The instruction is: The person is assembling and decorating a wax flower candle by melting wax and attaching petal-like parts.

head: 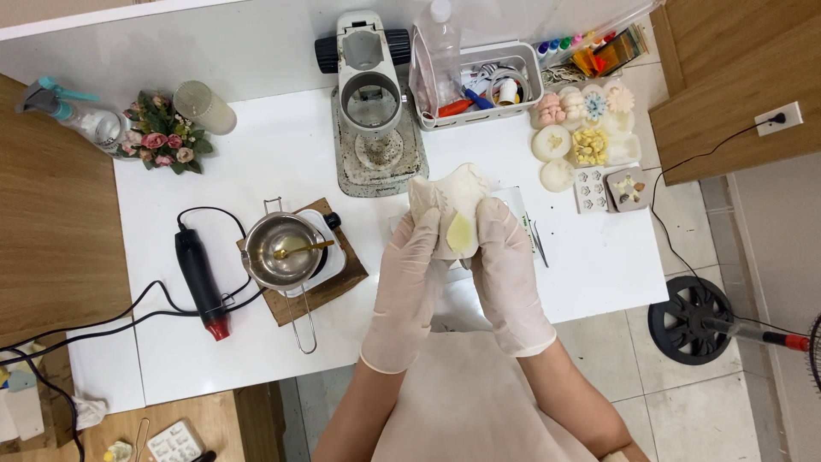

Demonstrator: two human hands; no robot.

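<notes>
At the far left, a spray bottle with a teal trigger lies on the edge of the white table, and just beside it sits a small bunch of pink flowers with a pale candle jar tilted against it. Further along, a black heat gun with a red nozzle lies flat, its cable trailing off to the left. Next to it a steel melting pot stands on a small white hot plate over a wooden board, a gold spoon resting across the pot.

In the middle, above the table's near edge, both gloved hands meet around a white silicone mould. The left hand wraps its fingers up the mould's left side; the right hand clasps the right side, and a pale yellow wax piece shows between the thumbs (whether it is loose in the mould cannot be told). Behind the hands stands a white press-like machine on a stained tray.

To the right, a white basket holds small tools and a clear bottle, and beyond it lie several flower-shaped wax pieces in pink, white and yellow. On the floor at far right stands a fan base.
</notes>
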